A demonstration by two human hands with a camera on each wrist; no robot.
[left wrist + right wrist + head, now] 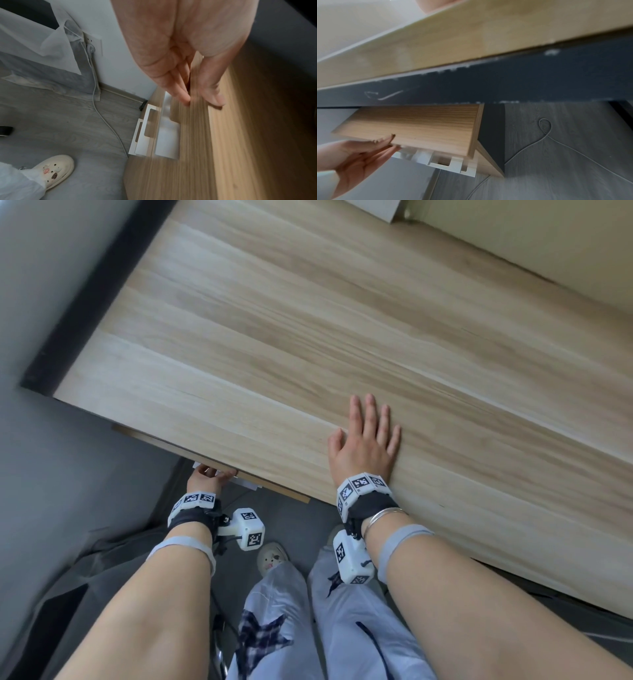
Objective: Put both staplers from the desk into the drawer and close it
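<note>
The left hand (209, 479) holds the front of the drawer (412, 125). Its fingers (178, 89) are straight and close together, and they lie flat on the wooden front panel. The thumb (212, 86) is stretched out next to them, with the top edge of the panel between thumb and fingers. The hand is not curled into a fist.

The right hand (364, 440) lies flat on the desk (308, 320), close to the near edge. Its fingers are spread out and straight, and it holds nothing. The fingers point away from the person, across the desk.

The drawer hangs under the desk, near the desk's left end. It sticks out only a little way past the near edge of the desk. Its front panel is long and thin, and its long side runs along the desk edge, from left to right. The front faces the person. A white plastic tray (452, 165) with slots shows at the bottom of the drawer front.

No stapler shows in any view. The inside of the drawer is hidden, so nobody can tell what lies in it.

Below the desk is a gray floor (51, 128). A thin gray cord (102, 119) runs across it to a plug on the wall. A cream shoe (56, 170) stands on the floor.
</note>
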